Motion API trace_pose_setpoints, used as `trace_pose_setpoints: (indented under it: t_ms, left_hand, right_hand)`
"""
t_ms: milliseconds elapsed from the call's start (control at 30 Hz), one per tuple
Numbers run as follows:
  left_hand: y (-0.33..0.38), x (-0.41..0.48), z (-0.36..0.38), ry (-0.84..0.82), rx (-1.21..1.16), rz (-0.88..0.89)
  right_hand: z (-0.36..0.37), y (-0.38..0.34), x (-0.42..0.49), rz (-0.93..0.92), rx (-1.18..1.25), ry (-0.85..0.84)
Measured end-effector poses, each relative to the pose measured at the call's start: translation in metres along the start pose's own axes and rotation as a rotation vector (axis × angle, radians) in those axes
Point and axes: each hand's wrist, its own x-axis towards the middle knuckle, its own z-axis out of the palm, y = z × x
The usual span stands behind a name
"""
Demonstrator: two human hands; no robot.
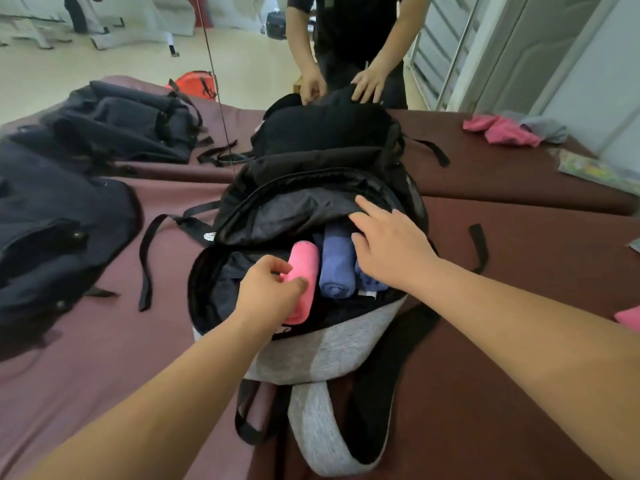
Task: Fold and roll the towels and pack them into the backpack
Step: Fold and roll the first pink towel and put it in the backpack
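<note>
A black and grey backpack [311, 355] lies open on the maroon table. Inside it, a rolled pink towel [304, 261] lies at the left of the opening. My left hand [268, 289] grips this roll near its lower end. Beside it lies a rolled blue towel [337, 268], and a second blue towel [369, 284] peeks out further right. My right hand [388, 244] hovers over the blue rolls with fingers spread, its fingertips at the lifted black flap [304, 206] of the backpack.
Another person [346, 46] stands at the far side with both hands on a second black bag [325, 126]. More dark bags [114, 123] lie at the left. Loose pink and grey towels [509, 129] lie far right; a pink cloth [628, 317] shows at the right edge.
</note>
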Motion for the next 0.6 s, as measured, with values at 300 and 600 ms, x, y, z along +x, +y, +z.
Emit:
trace_pose_setpoints:
  t_ms: [300, 600]
  left_hand:
    - [0.003, 0.012, 0.027, -0.008, 0.003, 0.060]
    - [0.025, -0.048, -0.010, 0.033, 0.067, 0.117]
  right_hand:
    - [0.004, -0.003, -0.014, -0.073, 0.220, -0.104]
    - [-0.025, -0.015, -0.067, -0.054, 0.318, 0.052]
